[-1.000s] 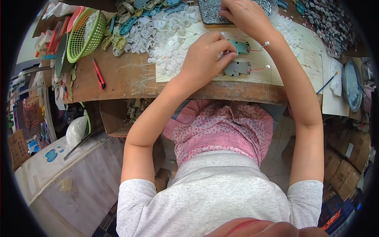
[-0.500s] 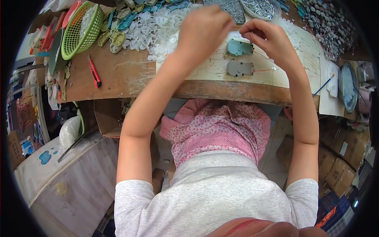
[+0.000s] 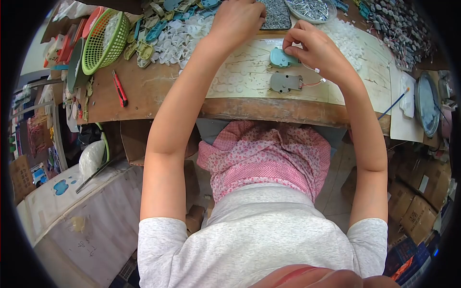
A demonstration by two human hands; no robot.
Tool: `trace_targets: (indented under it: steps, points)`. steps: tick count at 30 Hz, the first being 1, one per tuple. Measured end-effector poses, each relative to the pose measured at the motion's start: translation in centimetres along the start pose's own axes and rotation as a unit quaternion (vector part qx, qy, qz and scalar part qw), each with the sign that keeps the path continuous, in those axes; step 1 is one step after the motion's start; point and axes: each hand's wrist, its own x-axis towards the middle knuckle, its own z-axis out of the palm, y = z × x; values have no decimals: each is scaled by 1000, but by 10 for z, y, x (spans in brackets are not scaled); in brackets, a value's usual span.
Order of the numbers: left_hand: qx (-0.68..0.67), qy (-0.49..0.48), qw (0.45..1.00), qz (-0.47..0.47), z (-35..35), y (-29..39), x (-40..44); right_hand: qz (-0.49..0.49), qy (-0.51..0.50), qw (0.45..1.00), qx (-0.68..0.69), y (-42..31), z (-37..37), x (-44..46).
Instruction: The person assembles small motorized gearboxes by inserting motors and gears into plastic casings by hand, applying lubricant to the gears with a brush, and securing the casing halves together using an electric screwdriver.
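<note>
My left hand [image 3: 238, 23] is at the far side of the bench, its fingers curled beside the left edge of a dark tray [image 3: 275, 13] of tiny grey pieces. Its fingertips are partly hidden, and what they hold does not show. My right hand [image 3: 312, 45] is closed, thumb and forefinger together over the upper right of a teal motor housing [image 3: 279, 57]. Anything between those fingertips is too small to make out. Just nearer to me lies a grey motor housing [image 3: 286, 82] with a red wire and white connector [image 3: 322, 80].
A dish of screws [image 3: 312, 9] stands behind my right hand. White plastic parts [image 3: 180, 41] are heaped to the left, near a green basket [image 3: 103, 45] and a red utility knife [image 3: 120, 89]. Small wired motors [image 3: 401, 33] pile up at the far right.
My left hand has moved left and away from me to the tray's edge. My right hand has come slightly down and left, onto the teal motor housing.
</note>
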Motion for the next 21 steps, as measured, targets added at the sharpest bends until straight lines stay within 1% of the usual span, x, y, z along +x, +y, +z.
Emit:
trace_targets:
  steps: [1, 3, 4, 6, 7, 9, 10, 11, 12, 13, 14, 15, 16, 18, 19, 21]
  points:
    - [2, 1, 1000, -1, -4, 0, 2, -2, 0, 1000, 0, 0, 0, 2]
    - [28, -61, 998, 20, -10, 1, 6, -2, -21, 1000, -17, 0, -1, 4]
    - [27, -61, 998, 20, -7, 0, 5, -2, -20, 1000, -18, -1, -2, 6]
    - [-6, 4, 1000, 8, -1, -1, 6, -11, -25, 999, -35, -5, -6, 8]
    - [-8, 5, 1000, 9, -1, 0, 7, -10, -24, 999, -37, -2, -9, 13]
    - [-41, 6, 999, 8, -2, 3, 6, -47, 25, 998, -39, 10, -10, 31]
    - [-43, 6, 999, 6, 0, 3, 5, -84, 74, 987, -115, 14, -8, 41]
    - [-18, -23, 1000, 5, 1, 2, 8, -85, 74, 987, -117, 17, -4, 49]
    - [8, -50, 999, 6, 3, 0, 12, -195, 152, 965, -87, 16, 0, 56]
    - [8, -47, 999, 7, 7, -2, 14, -160, 121, 965, -166, 15, 1, 59]
    - [-18, -8, 1000, 4, 12, -4, 13, -130, 85, 957, -247, 15, 3, 63]
    - [-44, 29, 999, -1, 11, -3, 11, -132, 83, 956, -248, 13, 1, 64]
    - [-46, 30, 998, -5, 10, -4, 9, -126, 84, 959, -240, 12, 1, 65]
    - [-137, 51, 989, -16, 5, -4, 3, -120, 79, 962, -231, 7, 2, 63]
    - [-140, 51, 989, -18, 2, -3, 1, -117, 92, 965, -215, 3, 0, 61]
    - [-176, 35, 982, -59, -5, 0, -4, -113, 103, 968, -198, 1, 1, 60]
